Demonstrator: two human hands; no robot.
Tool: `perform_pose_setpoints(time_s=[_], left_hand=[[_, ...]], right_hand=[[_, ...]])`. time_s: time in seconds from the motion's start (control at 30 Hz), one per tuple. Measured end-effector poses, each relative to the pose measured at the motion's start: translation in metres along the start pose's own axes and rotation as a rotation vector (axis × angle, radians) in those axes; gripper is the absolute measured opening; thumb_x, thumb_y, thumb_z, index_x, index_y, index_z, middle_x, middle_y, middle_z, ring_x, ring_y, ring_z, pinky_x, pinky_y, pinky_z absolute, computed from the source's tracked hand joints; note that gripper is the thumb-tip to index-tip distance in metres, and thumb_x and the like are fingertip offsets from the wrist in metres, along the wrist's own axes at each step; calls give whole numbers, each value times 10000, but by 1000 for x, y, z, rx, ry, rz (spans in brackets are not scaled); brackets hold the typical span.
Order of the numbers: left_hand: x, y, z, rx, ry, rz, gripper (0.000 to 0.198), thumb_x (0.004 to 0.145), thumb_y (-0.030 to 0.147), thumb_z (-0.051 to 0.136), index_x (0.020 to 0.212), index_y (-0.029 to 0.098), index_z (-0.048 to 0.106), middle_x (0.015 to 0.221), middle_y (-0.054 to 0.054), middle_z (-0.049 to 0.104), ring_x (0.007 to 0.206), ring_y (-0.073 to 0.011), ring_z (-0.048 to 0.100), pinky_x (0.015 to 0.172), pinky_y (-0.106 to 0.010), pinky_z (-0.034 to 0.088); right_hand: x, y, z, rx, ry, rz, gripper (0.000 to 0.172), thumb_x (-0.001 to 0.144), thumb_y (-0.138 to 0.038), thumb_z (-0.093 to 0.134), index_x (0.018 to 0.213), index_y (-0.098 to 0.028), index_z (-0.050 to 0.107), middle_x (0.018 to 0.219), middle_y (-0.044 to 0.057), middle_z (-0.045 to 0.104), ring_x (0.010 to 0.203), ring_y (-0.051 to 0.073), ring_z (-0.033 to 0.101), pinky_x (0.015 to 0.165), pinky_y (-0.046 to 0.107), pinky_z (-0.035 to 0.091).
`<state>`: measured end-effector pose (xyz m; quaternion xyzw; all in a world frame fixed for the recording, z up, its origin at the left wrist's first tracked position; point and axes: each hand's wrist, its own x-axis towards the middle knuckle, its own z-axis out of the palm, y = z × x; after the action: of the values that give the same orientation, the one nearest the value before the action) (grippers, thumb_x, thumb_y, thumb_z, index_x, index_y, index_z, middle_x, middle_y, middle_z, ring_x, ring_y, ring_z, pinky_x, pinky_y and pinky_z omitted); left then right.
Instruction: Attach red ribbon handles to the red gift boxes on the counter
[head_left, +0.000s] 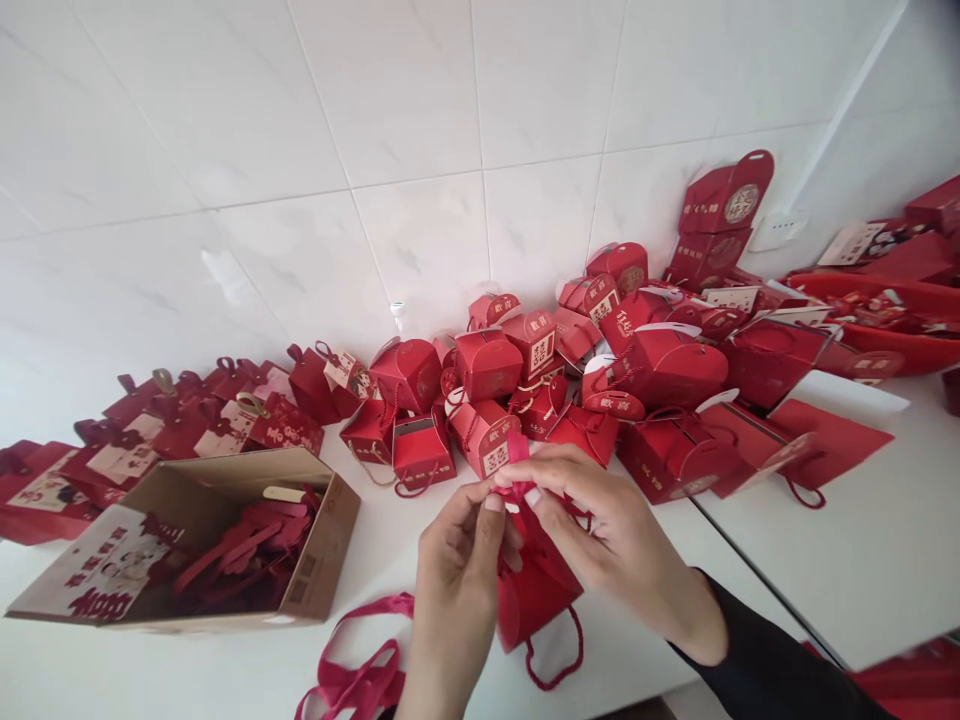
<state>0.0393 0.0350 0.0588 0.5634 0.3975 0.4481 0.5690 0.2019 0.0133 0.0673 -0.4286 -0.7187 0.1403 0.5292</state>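
A pink-red ribbon (pixel 517 450) is pinched between the fingertips of my left hand (pixel 461 565) and my right hand (pixel 600 515), which meet at the middle of the view. Directly below them a red gift box (pixel 536 590) rests on the table, partly hidden by my hands. Its twisted red cord handle (pixel 574 650) hangs out at the front. More of the same kind of ribbon (pixel 356 675) lies in loose loops left of my left wrist; whether it joins the held piece is hidden.
To the left, an open cardboard box (pixel 326 545) contains red strips and cut-outs. Decorated red bags (pixel 281 430) line the wall behind it. Many red boxes (pixel 487 365) are piled beyond my hands. A red tray (pixel 900 345) stands far right on the white table (pixel 795 565).
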Motion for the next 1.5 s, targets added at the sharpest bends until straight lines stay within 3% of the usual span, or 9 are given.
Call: perform_pose_setpoints(time_s=[0.2, 0.33, 0.4, 0.67, 0.73, 0.87, 1.03, 1.33, 1.5], left_hand=[[-4, 4, 4, 244, -197, 25, 247, 968, 409, 616, 959, 172, 684, 838, -38, 669, 777, -173, 584, 720, -266, 492], [0, 5, -1, 187, -115, 5, 338, 958, 468, 602, 793, 174, 625, 689, -3, 602, 638, -134, 497, 605, -243, 422], [4, 3, -8, 104, -69, -21, 363, 943, 492, 621, 765, 176, 613, 626, 18, 564, 589, -116, 471, 575, -230, 398], [8, -7, -29, -77, -40, -155, 365, 914, 508, 708, 920, 146, 752, 701, -16, 685, 630, -111, 577, 625, -213, 452], [7, -2, -31, -66, -78, -163, 332, 895, 479, 749, 890, 147, 763, 703, -19, 694, 647, -116, 593, 644, -216, 466], [5, 8, -33, -6, -167, -136, 289, 876, 434, 782, 821, 151, 766, 702, -22, 694, 657, -124, 592, 674, -236, 484], [5, 7, -35, 46, -109, -108, 248, 898, 407, 743, 868, 162, 767, 716, -22, 697, 678, -146, 607, 706, -264, 494], [4, 6, -33, -24, -116, -143, 208, 856, 364, 782, 855, 158, 754, 761, -39, 747, 737, -161, 676, 765, -274, 542], [3, 0, -29, 258, -62, 62, 43, 809, 220, 723, 805, 183, 744, 795, -48, 764, 743, -202, 706, 724, -315, 567]], right_hand=[[5, -5, -2, 23, -37, -18, 307, 1053, -121, 523, 1251, -254, 716, 1186, 18, 746, 1194, 144, 660, 1063, 255, 527], [6, -2, -5, 118, -198, 120, 416, 1098, -276, 524, 1511, -316, 514, 1430, 24, 662, 1338, 178, 598, 1071, 328, 541], [5, 2, -8, 167, -298, 272, 505, 1089, -355, 554, 1575, -320, 422, 1396, 39, 676, 1300, 198, 627, 1009, 342, 573], [3, 9, -17, 231, -404, 419, 213, 1048, -410, 617, 1184, -248, 634, 956, -6, 729, 864, 167, 715, 791, 282, 586], [3, 11, -16, 237, -406, 423, 200, 1051, -427, 601, 1104, -236, 625, 1007, 19, 735, 917, 184, 724, 826, 300, 591], [5, 13, -9, 188, -407, 407, 291, 1016, -416, 652, 1252, -244, 648, 1304, 73, 700, 1251, 252, 646, 1053, 388, 522], [7, 11, -6, 141, -421, 453, 199, 1031, -348, 598, 1069, -225, 750, 1016, 29, 785, 913, 214, 734, 816, 339, 569], [3, 6, -8, 131, -403, 477, 190, 993, -322, 653, 1135, -255, 760, 1042, 13, 780, 978, 206, 726, 866, 324, 548], [7, 9, -10, 183, -471, 492, 228, 1018, -370, 612, 1049, -202, 763, 899, 8, 742, 828, 181, 685, 750, 294, 531]])
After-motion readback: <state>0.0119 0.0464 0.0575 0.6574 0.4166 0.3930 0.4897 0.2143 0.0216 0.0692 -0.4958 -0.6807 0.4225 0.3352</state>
